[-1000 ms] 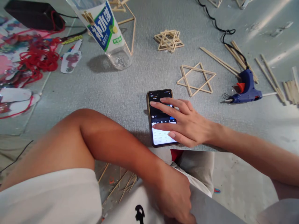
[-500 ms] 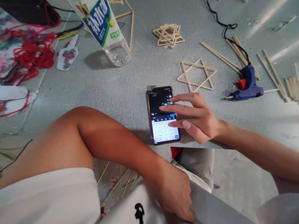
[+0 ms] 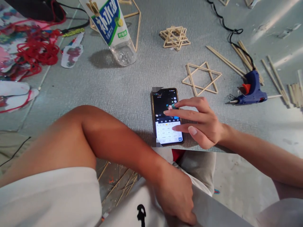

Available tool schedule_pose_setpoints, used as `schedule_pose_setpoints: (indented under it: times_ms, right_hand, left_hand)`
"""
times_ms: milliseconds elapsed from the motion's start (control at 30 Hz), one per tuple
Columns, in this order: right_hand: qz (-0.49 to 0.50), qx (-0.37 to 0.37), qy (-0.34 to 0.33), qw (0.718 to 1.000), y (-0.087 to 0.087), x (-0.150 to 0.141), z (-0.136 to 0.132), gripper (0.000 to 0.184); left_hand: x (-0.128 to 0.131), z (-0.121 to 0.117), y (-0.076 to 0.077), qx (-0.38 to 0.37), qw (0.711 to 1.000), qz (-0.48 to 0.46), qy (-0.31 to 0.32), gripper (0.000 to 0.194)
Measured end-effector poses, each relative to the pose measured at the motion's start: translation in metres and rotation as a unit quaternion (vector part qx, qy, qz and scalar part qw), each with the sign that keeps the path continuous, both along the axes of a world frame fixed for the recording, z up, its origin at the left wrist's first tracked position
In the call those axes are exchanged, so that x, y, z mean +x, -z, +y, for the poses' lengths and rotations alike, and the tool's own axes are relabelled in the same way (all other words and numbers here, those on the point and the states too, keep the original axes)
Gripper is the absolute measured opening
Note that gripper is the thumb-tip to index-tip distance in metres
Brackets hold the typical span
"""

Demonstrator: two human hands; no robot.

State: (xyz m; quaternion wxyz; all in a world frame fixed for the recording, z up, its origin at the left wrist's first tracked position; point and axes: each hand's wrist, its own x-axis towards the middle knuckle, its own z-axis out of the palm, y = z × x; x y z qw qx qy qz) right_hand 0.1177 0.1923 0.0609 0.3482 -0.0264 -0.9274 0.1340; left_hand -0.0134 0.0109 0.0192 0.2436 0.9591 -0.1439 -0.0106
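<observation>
A smartphone (image 3: 165, 107) lies flat on the grey mat (image 3: 123, 88), its screen lit with a keyboard showing. My right hand (image 3: 201, 123) hovers over it with fingers stretched out, fingertips on or just above the screen, holding nothing. My left hand (image 3: 176, 197) rests low in my lap on pale cloth, fingers curled down; what they grip, if anything, is hidden. My left forearm crosses the lower middle of the view.
A flat stick star (image 3: 201, 78) lies behind the phone, a stacked stick star (image 3: 174, 37) farther back. A blue glue gun (image 3: 251, 91) with its black cord lies right, among loose sticks (image 3: 274, 75). A plastic bottle (image 3: 111, 28) stands back left beside red cord (image 3: 35, 53).
My right hand has drawn back to the right, from lying across the phone to touching it with the fingertips. The view shifted slightly; my left hand stayed put.
</observation>
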Motion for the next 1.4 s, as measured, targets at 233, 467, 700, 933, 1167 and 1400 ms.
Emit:
schedule_pose_setpoints:
  times_ms: [233,467,700,933,1167,1400]
  right_hand:
    - [-0.022,0.007,-0.005,1.000,0.000,-0.002,-0.001,0.037]
    - [-0.092,0.011,-0.044,0.995,0.000,-0.006,-0.003,0.035]
    - [-0.090,0.016,-0.037,0.995,-0.001,-0.005,-0.003,0.036]
    - [-0.061,0.017,0.000,0.998,0.001,-0.002,-0.002,0.040]
    - [-0.119,-0.005,0.031,0.992,0.007,-0.012,-0.008,0.038]
    - [-0.031,-0.022,-0.039,0.999,-0.003,0.005,-0.001,0.042]
  left_hand:
    - [0.000,0.004,-0.002,0.014,1.000,-0.009,0.014,0.002]
    - [0.001,0.000,0.003,0.012,0.999,-0.035,-0.001,0.004]
    - [0.000,-0.006,0.014,0.024,0.995,-0.090,-0.029,0.021]
    - [-0.003,-0.001,0.006,0.067,0.995,-0.070,-0.022,0.065]
    - [0.000,0.009,-0.012,0.086,0.996,-0.020,0.021,0.052]
    - [-0.002,0.025,-0.043,0.146,0.988,0.036,0.030,0.042]
